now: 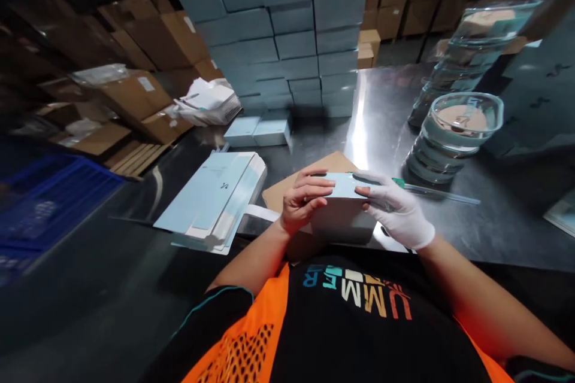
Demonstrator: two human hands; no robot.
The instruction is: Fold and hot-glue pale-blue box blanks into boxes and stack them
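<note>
Our dark metal bench (489, 230) spreads across the frame, with a wall of pale-blue boxes (294, 45) at upper centre. Flat pale-blue cartons (202, 185) lie left of centre, and a stack of glass bowls (440, 154) stands at right. Just below the middle of the frame is the small box (345, 210). Our bare left hand (299, 198) and gloved right hand (398, 208) grip its two ends, fingers over the top. We judge the step to be steadying or squaring that top; the next move calls for even pressure from both sides.
</note>
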